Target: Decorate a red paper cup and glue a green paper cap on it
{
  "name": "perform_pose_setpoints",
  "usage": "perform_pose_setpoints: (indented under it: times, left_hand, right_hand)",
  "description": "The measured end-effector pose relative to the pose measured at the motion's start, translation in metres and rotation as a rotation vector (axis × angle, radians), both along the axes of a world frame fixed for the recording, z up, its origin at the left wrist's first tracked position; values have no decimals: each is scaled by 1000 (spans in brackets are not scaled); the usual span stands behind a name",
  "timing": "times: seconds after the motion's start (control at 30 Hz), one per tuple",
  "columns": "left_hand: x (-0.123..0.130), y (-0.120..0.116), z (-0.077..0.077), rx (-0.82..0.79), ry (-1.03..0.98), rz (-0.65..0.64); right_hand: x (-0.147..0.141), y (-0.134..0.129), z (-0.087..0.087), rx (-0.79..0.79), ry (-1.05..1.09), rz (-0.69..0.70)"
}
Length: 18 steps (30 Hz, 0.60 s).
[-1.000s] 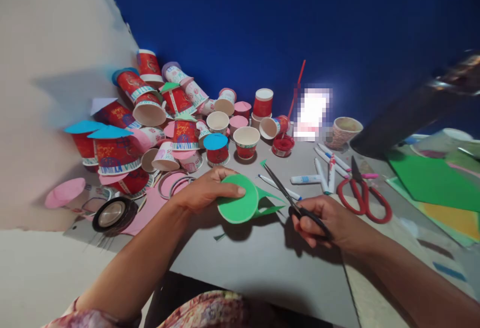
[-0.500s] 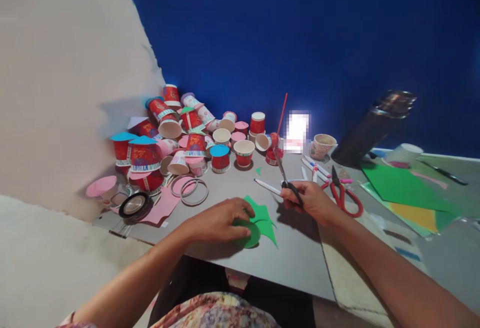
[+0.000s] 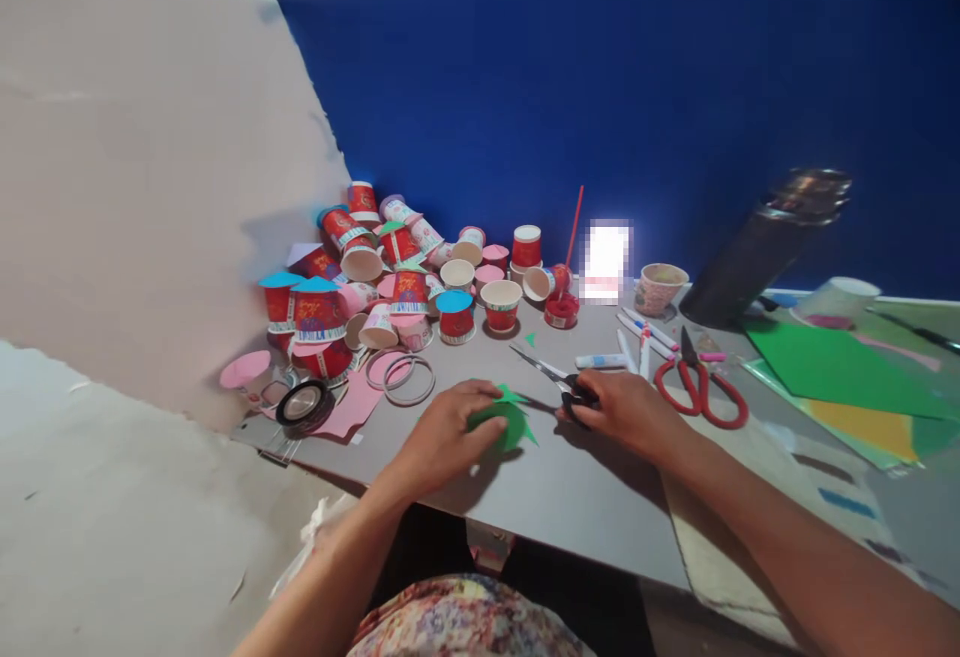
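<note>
My left hand (image 3: 454, 432) has its thumb and fingers closed around pieces of green paper (image 3: 514, 429), one rounded and others with pointed corners. The palm side and part of the paper are hidden. To its right, my right hand (image 3: 626, 407) grips black-handled scissors (image 3: 551, 370), fingers wrapped at the handles. Their blades point left and away from me, slightly parted from the green paper. A tiny green scrap (image 3: 530, 339) lies on the grey board (image 3: 592, 512) beyond the blades.
Decorated paper cups (image 3: 409, 292) are heaped at the back left. Grey rings (image 3: 409, 379) and a tape roll (image 3: 304, 403) lie before them. On the right are red-handled scissors (image 3: 701, 392), markers (image 3: 600, 361), a dark flask (image 3: 750, 262), a patterned cup (image 3: 660, 289) and green sheets (image 3: 840, 367).
My left hand has closed on the green paper and moved slightly away from me. The scissors have swung from pointing upward to pointing left, toward the paper. The view has shifted left.
</note>
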<state>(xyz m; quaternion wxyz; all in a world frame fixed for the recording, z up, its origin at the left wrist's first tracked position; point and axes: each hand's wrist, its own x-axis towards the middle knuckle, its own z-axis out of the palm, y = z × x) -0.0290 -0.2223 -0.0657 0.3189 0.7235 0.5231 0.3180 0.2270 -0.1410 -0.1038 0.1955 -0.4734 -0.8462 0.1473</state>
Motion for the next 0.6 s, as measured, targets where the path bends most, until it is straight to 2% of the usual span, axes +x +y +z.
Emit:
perform_pose_setpoints:
  times: [0.03,0.13,0.23,0.33,0.47,0.53,0.6]
  left_hand:
    - [7,0,0,-22,-103,26]
    - [34,2,-8,-147,-390,-77]
    - [56,7,-24,-292,-687,-16]
    - [68,11,-35,-446,-931,96]
    - [71,14,-35,-544,-1069,179]
    - [70,16,-34,-550,-1093,200]
    - [67,19,-34,-546,-1150,232]
  right_hand:
    - [-1,-1,-1,19,-5,16]
    - [-4,-6,-5,63,-9,80]
    - [-4,-12,-10,102,0,162]
    - [-1,-16,-14,276,48,254]
    - [2,-16,-17,542,50,294]
    - [2,-17,-15,601,55,305]
    - [3,-18,-10,582,70,343]
